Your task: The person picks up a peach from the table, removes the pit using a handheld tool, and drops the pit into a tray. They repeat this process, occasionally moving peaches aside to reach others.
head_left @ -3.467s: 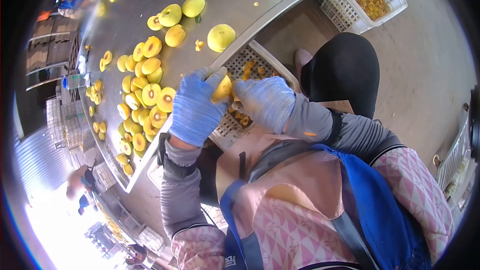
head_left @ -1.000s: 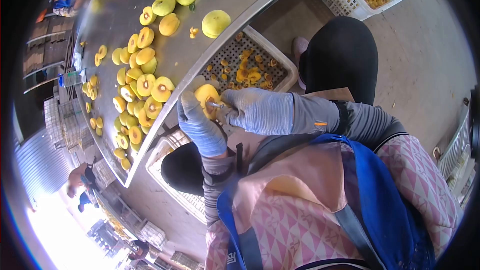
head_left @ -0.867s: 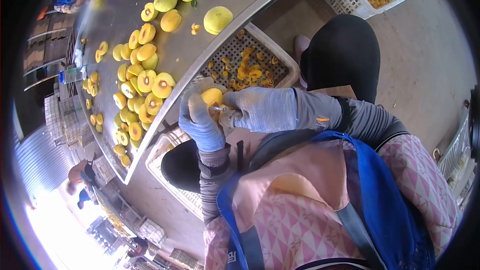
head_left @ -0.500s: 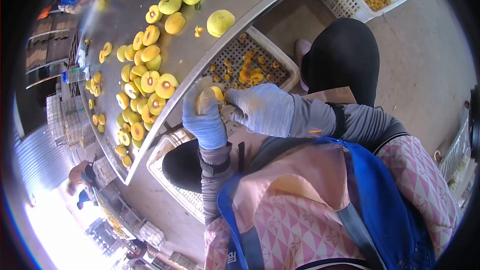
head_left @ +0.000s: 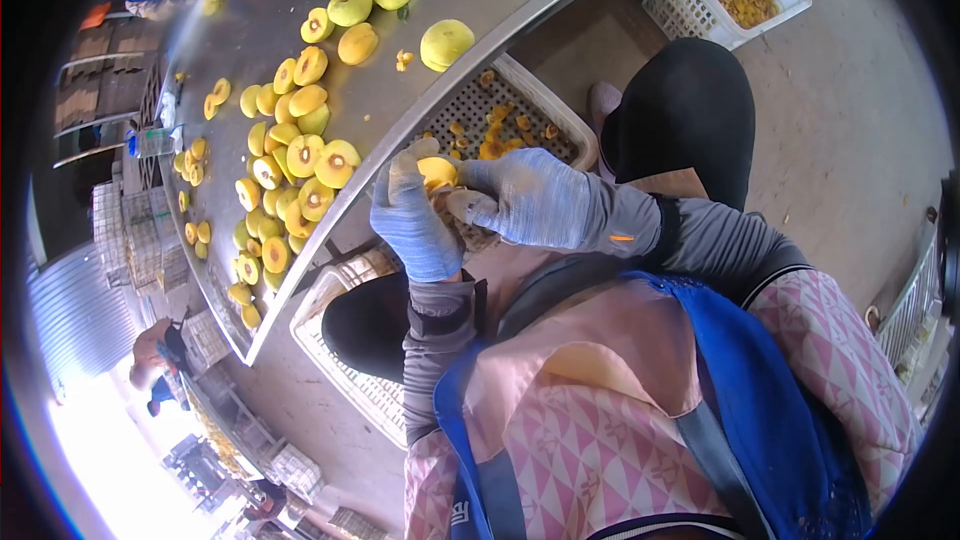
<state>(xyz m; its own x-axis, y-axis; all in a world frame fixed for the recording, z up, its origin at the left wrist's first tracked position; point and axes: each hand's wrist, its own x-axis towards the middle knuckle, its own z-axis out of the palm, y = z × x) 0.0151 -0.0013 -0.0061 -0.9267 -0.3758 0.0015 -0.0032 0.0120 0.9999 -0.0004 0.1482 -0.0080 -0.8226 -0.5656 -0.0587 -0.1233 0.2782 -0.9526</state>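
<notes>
My left hand (head_left: 413, 212), in a blue-grey knit glove, is closed around a yellow peach half (head_left: 437, 172) with its cut flesh facing up. My right hand (head_left: 530, 198), gloved alike, is closed with its thumb and fingertips against the near side of that peach. Whatever sits inside the right fingers is hidden. Both hands are just off the table edge, over a perforated crate (head_left: 470, 105) with peach pits and orange scraps in it. On the metal table (head_left: 440, 0) beside them lies a heap of halved peaches (head_left: 305, 155).
Near the table's rim rests a whole peach (head_left: 446, 45). A white basket (head_left: 735, 10) of peach scraps stands on the floor at upper right, and another white crate (head_left: 345, 380) is by my left knee. Other people (head_left: 160, 350) are farther off at left.
My right hand has tilted and shifted slightly, its thumb now lower along the peach. More of the peach's yellow flesh shows between my hands. The view has shifted a little.
</notes>
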